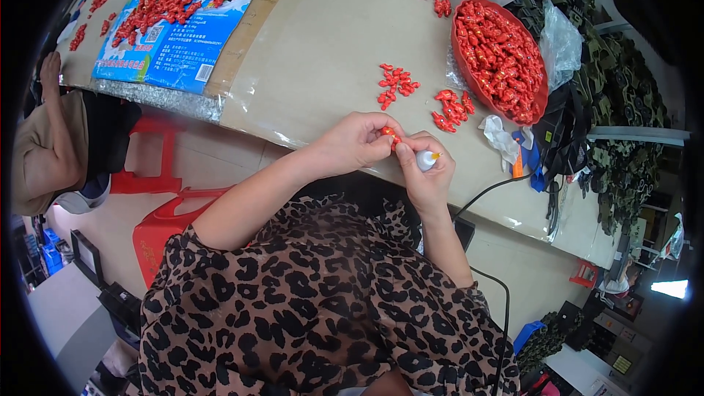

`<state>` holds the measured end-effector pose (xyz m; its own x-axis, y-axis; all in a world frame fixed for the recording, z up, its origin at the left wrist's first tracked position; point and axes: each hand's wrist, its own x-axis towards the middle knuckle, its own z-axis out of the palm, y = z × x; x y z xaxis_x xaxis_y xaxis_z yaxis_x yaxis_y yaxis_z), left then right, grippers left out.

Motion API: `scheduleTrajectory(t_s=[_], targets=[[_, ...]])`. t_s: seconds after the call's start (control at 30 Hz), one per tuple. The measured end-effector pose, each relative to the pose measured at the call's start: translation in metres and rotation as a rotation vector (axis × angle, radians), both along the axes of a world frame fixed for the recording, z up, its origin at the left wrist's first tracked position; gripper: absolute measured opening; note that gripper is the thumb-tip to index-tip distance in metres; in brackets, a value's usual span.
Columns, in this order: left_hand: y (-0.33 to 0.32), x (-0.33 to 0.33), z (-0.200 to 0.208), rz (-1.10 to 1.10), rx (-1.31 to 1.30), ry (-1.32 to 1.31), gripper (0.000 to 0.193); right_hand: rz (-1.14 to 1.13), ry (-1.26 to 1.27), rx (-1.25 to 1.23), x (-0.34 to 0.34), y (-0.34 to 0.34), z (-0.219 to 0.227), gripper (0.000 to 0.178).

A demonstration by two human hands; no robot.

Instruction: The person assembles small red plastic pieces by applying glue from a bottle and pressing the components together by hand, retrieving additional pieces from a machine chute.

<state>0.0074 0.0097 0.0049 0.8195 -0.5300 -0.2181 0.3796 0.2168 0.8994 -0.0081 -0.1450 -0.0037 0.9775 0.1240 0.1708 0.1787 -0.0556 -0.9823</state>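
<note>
My left hand (357, 145) pinches a small shiny red piece (389, 133) with yellow marks between thumb and fingertips, just over the table's near edge. My right hand (429, 185) meets it there, its thumb and fingertip against the same piece. Tucked in the right palm is a small white glue bottle (425, 161) with an orange-yellow tip pointing right. Beyond the hands, a loose cluster of similar red pieces (396, 84) lies on the table, and a second pile (453, 108) sits farther right. Their exact kind is too small to make out.
A red basin (540, 77) heaped with red pieces stands at right, beside crumpled white tissue (499, 139) and a clear plastic bag (561, 48). A blue printed cardboard sheet (176, 51) bears more pieces at far left. Black cables (488, 189) cross the near edge. Another person's arm (62, 132) is at left.
</note>
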Motion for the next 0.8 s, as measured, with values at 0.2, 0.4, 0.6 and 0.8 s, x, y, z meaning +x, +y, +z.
scheduleTrajectory(t_s=[0.2,0.4,0.6,0.8], targets=[[0.0003,-0.0002,0.0003,-0.001,-0.003,-0.017,0.016,0.000,-0.019,0.001,0.0006,0.0006,-0.0006,0.003],[-0.0006,-0.0005,0.0007,0.005,0.014,-0.047,0.016,0.001,-0.024,-0.011,0.0006,-0.0004,-0.0010,0.003],[-0.0004,-0.0005,-0.0024,0.000,-0.008,-0.043,0.016,-0.002,-0.032,0.012,0.0003,0.0008,-0.0015,0.003],[-0.0014,-0.0010,-0.0031,0.024,-0.015,-0.054,0.012,0.007,-0.050,-0.004,0.0005,0.0003,-0.0007,0.003]])
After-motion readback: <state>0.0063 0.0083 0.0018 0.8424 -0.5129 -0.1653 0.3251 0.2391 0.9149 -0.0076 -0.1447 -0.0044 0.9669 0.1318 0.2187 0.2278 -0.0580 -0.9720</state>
